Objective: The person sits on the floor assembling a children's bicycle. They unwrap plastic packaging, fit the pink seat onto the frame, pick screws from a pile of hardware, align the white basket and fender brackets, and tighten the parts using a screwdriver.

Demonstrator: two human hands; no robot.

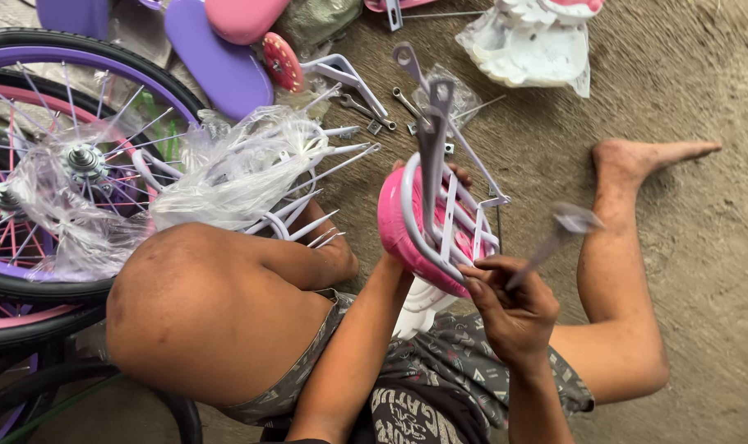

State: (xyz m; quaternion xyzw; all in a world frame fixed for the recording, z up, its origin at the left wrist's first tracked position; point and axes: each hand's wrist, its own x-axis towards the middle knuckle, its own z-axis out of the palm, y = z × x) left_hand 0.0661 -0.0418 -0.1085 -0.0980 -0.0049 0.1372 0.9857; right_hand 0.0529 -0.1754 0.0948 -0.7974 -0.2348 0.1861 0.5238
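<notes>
Pink-and-white wire bike basket [436,226] held tilted over the lap, grey metal stays sticking up from it. Left hand [407,177] mostly hidden behind the basket, fingers curled over its rim. Right hand [514,308] pinched closed on a blurred metal tool [559,234] at the basket's near edge.

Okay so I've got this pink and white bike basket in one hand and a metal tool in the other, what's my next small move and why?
Probably bring the metal tool in your right hand down to the near edge of the basket. Your left hand grips the basket from behind and steadies it on your lap, its grey brackets stick upward, and the tool's tip is raised clear of the white bars, touching nothing.
</notes>
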